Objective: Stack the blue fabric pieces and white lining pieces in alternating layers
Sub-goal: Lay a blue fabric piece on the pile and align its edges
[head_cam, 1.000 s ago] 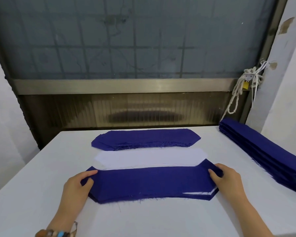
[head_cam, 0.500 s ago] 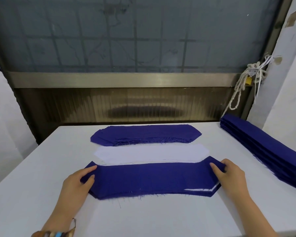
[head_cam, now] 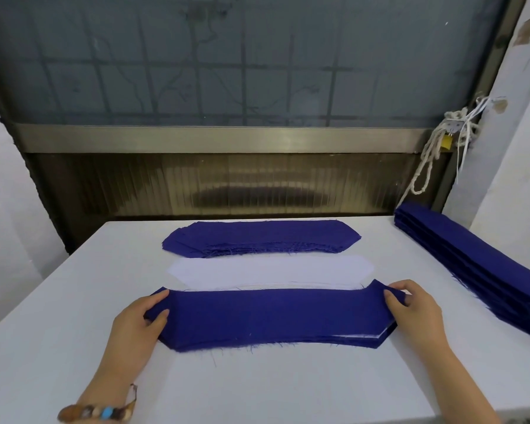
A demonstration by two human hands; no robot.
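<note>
On the white surface [head_cam: 257,387], the near stack carried a top blue piece [head_cam: 273,316], with a white lining edge [head_cam: 358,335] peeking out below it at the near right corner. The left hand [head_cam: 138,319] had its grip closed on the left end of that piece, thumb on top. The right hand [head_cam: 413,304] pinched the right end likewise, the cloth slightly raised there. Just beyond lay the white lining pile [head_cam: 270,272], and farther still the loose blue pile [head_cam: 260,238]. A folded blue stack [head_cam: 471,264] ran along the right edge. A beaded bracelet [head_cam: 98,413] circled the left wrist.
</note>
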